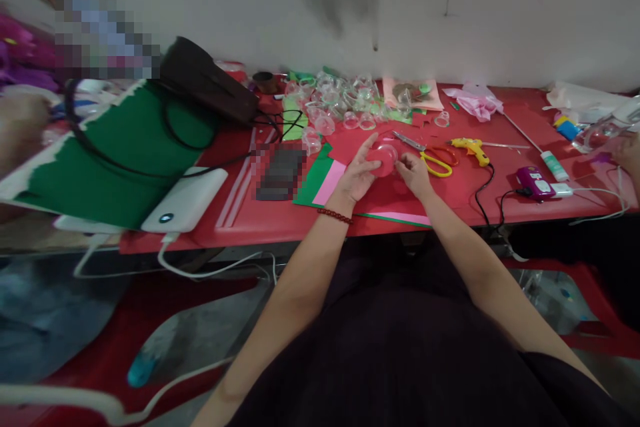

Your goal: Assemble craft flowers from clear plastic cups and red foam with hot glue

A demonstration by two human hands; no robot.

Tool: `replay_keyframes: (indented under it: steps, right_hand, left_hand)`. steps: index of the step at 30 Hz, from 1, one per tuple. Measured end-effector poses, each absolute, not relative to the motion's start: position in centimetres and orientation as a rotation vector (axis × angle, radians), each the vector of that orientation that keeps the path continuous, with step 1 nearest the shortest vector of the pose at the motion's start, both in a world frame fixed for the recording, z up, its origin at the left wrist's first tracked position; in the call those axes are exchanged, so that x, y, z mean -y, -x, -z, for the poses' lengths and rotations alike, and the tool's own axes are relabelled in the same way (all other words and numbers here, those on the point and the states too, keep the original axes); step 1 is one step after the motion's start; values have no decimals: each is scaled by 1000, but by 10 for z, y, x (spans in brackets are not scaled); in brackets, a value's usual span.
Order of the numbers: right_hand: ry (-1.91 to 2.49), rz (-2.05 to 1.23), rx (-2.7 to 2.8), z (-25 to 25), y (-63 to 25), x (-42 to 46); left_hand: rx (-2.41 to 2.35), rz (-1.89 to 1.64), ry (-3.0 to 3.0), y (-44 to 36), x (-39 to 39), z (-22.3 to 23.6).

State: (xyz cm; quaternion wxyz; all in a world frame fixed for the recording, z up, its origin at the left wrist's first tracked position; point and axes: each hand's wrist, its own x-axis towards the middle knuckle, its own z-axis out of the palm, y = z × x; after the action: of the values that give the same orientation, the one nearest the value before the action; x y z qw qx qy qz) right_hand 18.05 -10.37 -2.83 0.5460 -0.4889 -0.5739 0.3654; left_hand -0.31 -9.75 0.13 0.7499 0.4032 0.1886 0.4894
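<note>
My left hand (361, 170) grips a round, see-through plastic piece (385, 159) that looks reddish over the red sheets; its thumb lies across the piece and a finger sticks up behind. At the right rim, my right hand (414, 175) is closed, fingertips pinched against the piece. Both hands are above red paper (345, 143) with green and pink sheets (327, 183) beneath. Just beyond my right hand are scissors (436, 165) with yellow and orange handles and a box cutter (407, 141). A yellow glue gun (473, 149) rests farther right.
Clear plastic cup-like pieces (345, 97) are heaped at the back. A phone (281, 172), white power bank (185, 200) and green board (130, 153) are on the left. A purple adapter (534, 183) and cords lie right. Other people's hands (20, 130) show at both edges.
</note>
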Motion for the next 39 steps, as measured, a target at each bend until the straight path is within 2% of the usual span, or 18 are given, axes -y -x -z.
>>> replay_keyframes:
  steps: [5,8,16,23,27,33,39]
  right_hand:
    - [1185,-654,1291,25,-184,102]
    - [1199,-641,1320,24,-185,100]
    - [1213,-776,1349,31,-185,97]
    - [1194,-790,1326,29,-187,100]
    - [1213,-811,1242,27,-188,100]
    - [1127,-1064,1178,25,-183,103]
    - [1195,-1106,1134,22,-181,103]
  left_hand:
    - [-455,-1014,-945,1,99,2]
    - [-461,-1024,-934,0,100,2]
    - [-644,-1206,-707,-5,89,7]
    - [-827,-1188,-890,-12,90,13]
    - [-821,-1119,-919,-13,91,12]
    - [-879,-1285,-767,-15,85,14]
    - [-846,-1265,-648,-14,82,15]
